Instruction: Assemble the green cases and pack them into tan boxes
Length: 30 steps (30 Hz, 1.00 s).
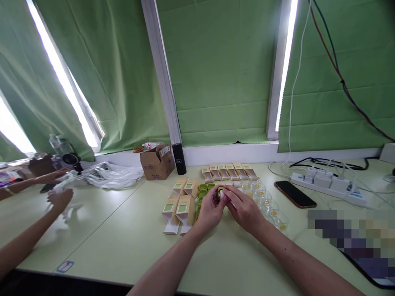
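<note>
My left hand (212, 207) and my right hand (245, 205) meet over the middle of the table, fingers closed around a small green-and-white piece (220, 192). Its exact kind is mostly hidden by the fingers. Just left of my hands stand several small green containers (203, 190), partly covered by my left hand. Clear plastic cups (267, 202) with yellow centres sit in rows beside my right hand. Several beige cartons (186, 206) with green labels and open flaps lie to the left, and another row of beige cartons (228, 172) stands behind.
A cardboard box (157, 162) and a black bottle (179, 159) stand at the back. On the right are a phone (295, 194), a power strip (328, 187) with cables and a pixelated patch. At left, a co-worker's hands (60, 199) handle white plastic near bagged items (112, 176).
</note>
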### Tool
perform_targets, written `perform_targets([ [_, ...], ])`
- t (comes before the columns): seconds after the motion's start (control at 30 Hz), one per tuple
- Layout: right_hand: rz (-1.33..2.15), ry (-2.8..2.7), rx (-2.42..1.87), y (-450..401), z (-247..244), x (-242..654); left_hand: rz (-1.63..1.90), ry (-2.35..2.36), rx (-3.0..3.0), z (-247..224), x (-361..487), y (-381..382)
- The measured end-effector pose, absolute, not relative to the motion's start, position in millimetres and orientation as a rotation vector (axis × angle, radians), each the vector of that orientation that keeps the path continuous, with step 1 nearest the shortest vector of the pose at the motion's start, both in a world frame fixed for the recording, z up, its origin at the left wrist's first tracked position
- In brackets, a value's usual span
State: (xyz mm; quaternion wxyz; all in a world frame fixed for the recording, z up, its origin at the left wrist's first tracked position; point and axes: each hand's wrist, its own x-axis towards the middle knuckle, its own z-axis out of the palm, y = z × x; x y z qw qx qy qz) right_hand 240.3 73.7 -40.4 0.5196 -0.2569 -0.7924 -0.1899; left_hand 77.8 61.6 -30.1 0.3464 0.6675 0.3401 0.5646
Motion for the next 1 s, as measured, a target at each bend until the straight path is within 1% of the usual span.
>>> perform_targets([
  [0.27,-0.414,-1.902,-0.627,75.3,-42.6,239.0,1.471,0.909,1.743,-25.7,78.3,58.8],
  [0.47,-0.252,-1.923,-0.614,74.4,-42.7,239.7,1.505,0.836,1.633,-25.3,78.7,61.0],
  [0.6,-0.033,-1.884,-0.657,73.3,-43.2,239.6,1.454,0.835,1.527,-27.8,75.7,65.7],
  [0.77,0.249,-1.801,-0.713,70.4,-39.3,239.9,1.423,0.858,1.545,-29.2,70.9,67.5],
  [0.9,0.607,-1.597,-0.731,70.8,-34.9,238.2,1.534,0.931,1.697,-26.7,65.9,62.7],
  [1.0,0.881,-1.415,-0.689,72.9,-30.3,237.1,1.619,1.037,1.970,-23.3,60.8,58.1],
])
